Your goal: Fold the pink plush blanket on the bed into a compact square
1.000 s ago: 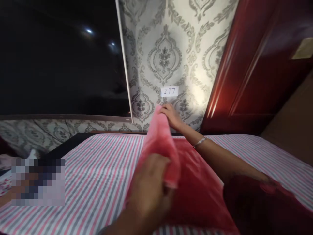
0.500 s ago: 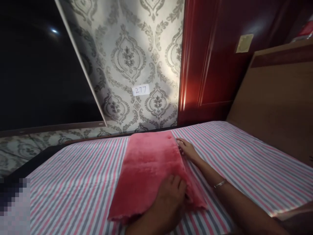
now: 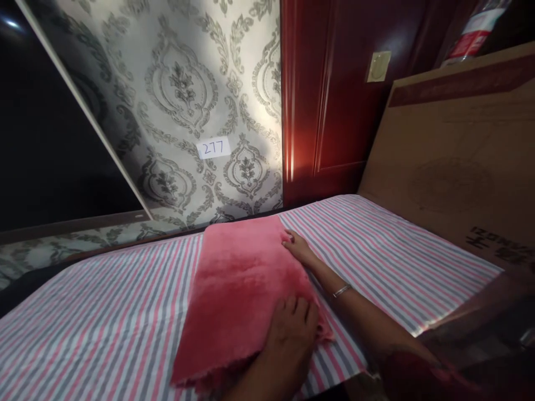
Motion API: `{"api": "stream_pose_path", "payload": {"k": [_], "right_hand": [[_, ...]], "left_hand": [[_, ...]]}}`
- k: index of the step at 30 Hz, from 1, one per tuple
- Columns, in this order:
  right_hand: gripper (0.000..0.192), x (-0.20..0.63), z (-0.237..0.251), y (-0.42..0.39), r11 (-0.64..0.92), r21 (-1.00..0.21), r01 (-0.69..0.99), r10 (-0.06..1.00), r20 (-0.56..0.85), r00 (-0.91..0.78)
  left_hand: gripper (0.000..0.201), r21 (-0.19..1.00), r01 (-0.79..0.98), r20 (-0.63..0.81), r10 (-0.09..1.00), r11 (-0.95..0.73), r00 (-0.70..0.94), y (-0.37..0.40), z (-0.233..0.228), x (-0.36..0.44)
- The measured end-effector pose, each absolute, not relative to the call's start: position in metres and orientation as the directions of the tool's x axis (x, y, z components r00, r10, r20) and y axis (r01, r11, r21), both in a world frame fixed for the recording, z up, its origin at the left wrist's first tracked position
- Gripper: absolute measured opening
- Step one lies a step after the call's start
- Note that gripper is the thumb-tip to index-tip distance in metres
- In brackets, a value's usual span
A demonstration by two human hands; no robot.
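A folded pink towel with a fuzzy surface lies lengthwise on a striped cloth. My left hand is at its near right edge, fingers curled down over the towel's layers, with the fingertips partly hidden. Farther off, my right hand grips the towel's right edge close to the far corner, thumb and fingers closed on it. A bracelet circles my right wrist. Along the right side and at the near end, the towel's layers show loose, uneven edges.
Behind the striped surface rises a patterned wall bearing a paper label marked 277. A large dark screen stands at left. On the right are a dark red panel, a cardboard box and a bottle above it.
The view has swung right, bringing more of the box and bottle into sight. My right hand has closed on the towel's far right edge; my left hand stays at the near right edge.
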State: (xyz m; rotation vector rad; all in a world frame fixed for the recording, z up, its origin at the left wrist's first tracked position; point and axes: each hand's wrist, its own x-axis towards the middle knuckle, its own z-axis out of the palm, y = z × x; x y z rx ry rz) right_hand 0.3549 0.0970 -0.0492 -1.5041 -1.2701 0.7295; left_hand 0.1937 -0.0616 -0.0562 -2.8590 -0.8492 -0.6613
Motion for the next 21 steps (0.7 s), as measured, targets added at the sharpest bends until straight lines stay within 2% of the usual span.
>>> {"api": "stream_pose_path", "payload": {"k": [2,4,7,9,10,12,13,15,17,19,21], "right_hand": [[0.058,0.361,-0.06,0.087,0.01,-0.943,0.332,0.955,0.107,0.277],[0.06,0.367,-0.066,0.074,0.0,-0.954,0.299,0.959,0.085,0.269],[0.067,0.371,-0.069,0.051,-0.017,-0.984,0.18,0.976,0.022,0.216],[0.07,0.371,-0.071,0.034,-0.033,-0.996,0.083,0.986,-0.019,0.167],[0.07,0.37,-0.072,0.026,-0.029,-0.999,0.046,0.99,-0.022,0.14],[0.069,0.365,-0.073,0.013,-0.004,-1.0,-0.015,0.997,-0.005,0.082],[0.068,0.361,-0.072,0.007,0.009,-0.999,-0.038,0.998,0.007,0.057],[0.069,0.354,-0.069,-0.001,0.035,-0.998,-0.059,0.999,0.034,0.025],[0.075,0.346,-0.063,-0.006,0.089,-0.995,-0.044,0.996,0.088,0.025],[0.082,0.338,-0.056,-0.008,0.145,-0.988,-0.052,0.989,0.143,0.034],[0.081,0.334,-0.05,-0.008,0.131,-0.986,-0.098,0.991,0.13,0.018]], "left_hand": [[0.049,0.171,0.486,0.437,0.509,-0.857,0.742,-0.069,-0.044,0.175],[0.054,0.322,0.43,0.47,0.536,-0.844,0.701,-0.067,-0.02,0.141],[0.042,0.412,0.598,0.433,0.725,-0.688,0.536,-0.037,0.017,0.074],[0.046,0.542,0.667,0.462,0.844,-0.512,0.272,-0.007,0.027,0.032],[0.054,0.628,0.664,0.429,0.893,-0.405,0.138,0.007,0.025,0.015],[0.072,0.815,0.562,0.22,0.973,-0.142,-0.073,0.03,0.014,-0.009],[0.078,0.879,0.475,0.108,0.987,-0.04,-0.116,0.037,0.006,-0.015],[0.086,0.947,0.293,-0.098,0.988,0.129,-0.118,0.042,-0.007,-0.018],[0.088,0.963,0.154,-0.215,0.975,0.222,-0.062,0.04,-0.013,-0.012],[0.091,0.965,0.067,-0.253,0.967,0.253,-0.011,0.037,-0.011,-0.003],[0.095,0.969,0.02,-0.248,0.969,0.248,0.023,0.036,-0.005,0.004]]}}
